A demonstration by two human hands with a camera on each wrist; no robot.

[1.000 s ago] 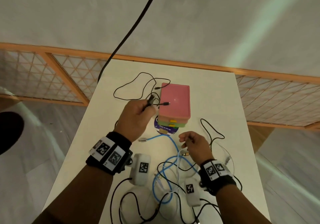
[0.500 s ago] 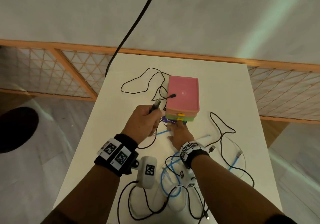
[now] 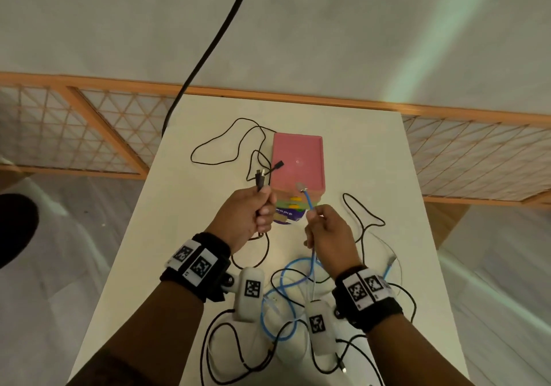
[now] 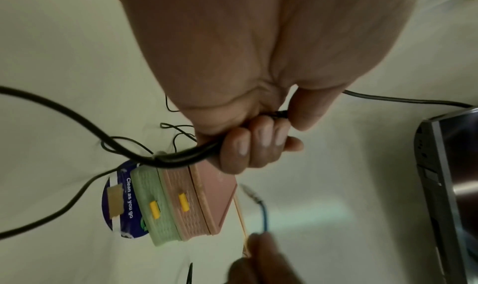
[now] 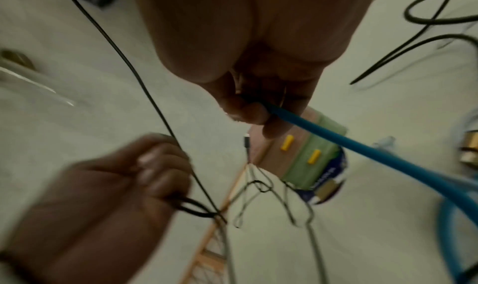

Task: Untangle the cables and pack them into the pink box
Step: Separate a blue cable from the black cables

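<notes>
Early days: the pink box [image 3: 298, 162] sits shut mid-table, nothing packed. Left hand [image 3: 243, 217] grips the black cable [image 3: 260, 181], right hand [image 3: 328, 233] pinches the blue cable [image 3: 308, 202]; 2 lifted, tangle remains.

Box stack [image 3: 298, 165] mid-table [image 3: 372, 153], cable loops [image 3: 226, 144] left, tangle [image 3: 286, 296] nearer, both hands between.

Two bare forearms, no sleeves. Each wrist wears a wide black band, left wrist band [image 3: 198, 269] and right wrist band [image 3: 368, 297], each with white tags printed with black square-pattern markers. A white rounded camera pod [image 3: 250, 293] with its own marker hangs beside the left band; a second pod [image 3: 319, 327] beside the right.
</notes>
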